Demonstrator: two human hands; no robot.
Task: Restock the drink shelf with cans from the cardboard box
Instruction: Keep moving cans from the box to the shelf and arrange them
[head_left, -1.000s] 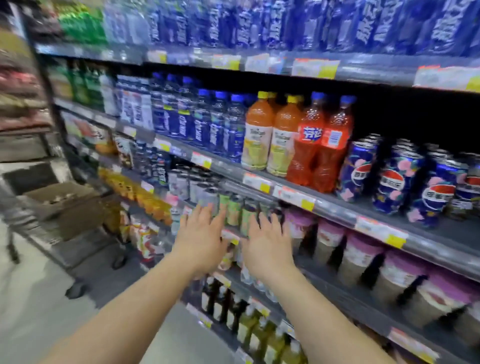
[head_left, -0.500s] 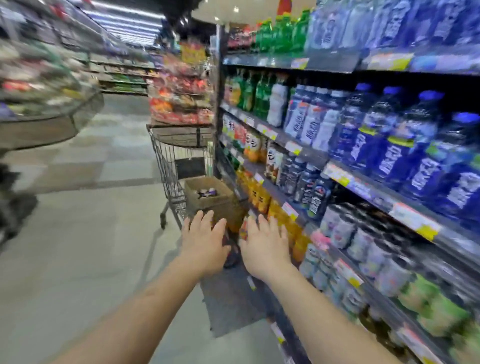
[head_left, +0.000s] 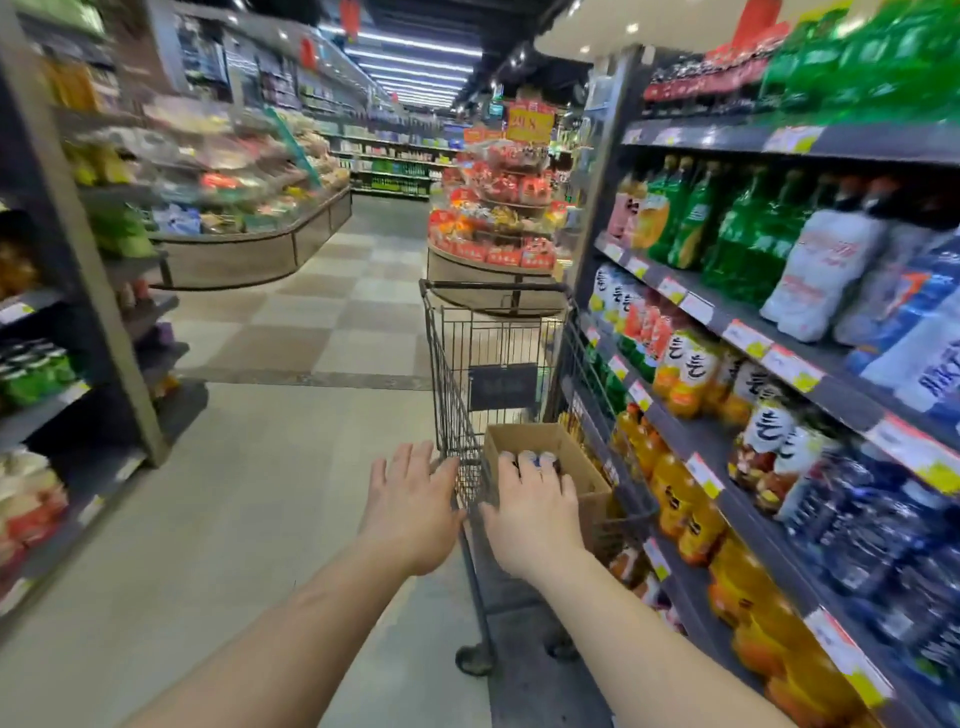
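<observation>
A brown cardboard box (head_left: 558, 441) sits in a wire shopping cart (head_left: 467, 374) beside the drink shelf (head_left: 727, 431). A few cans (head_left: 530, 458) show inside the box, partly covered by my fingers. My right hand (head_left: 535, 512) reaches over the box with fingers spread and straight, holding nothing. My left hand (head_left: 413, 501) hovers just left of the cart's side, fingers spread, also empty. Both forearms stretch forward from the bottom of the view.
The drink shelf runs along the right with bottles and price tags. A round display stand (head_left: 493, 228) stands behind the cart. A produce counter (head_left: 249, 244) lies at the far left and another shelf unit (head_left: 62, 322) at the near left. The tiled aisle floor (head_left: 291, 467) lies between.
My view has swung left from the can shelf toward the cart. Both empty hands have moved with it and now reach the box in the cart.
</observation>
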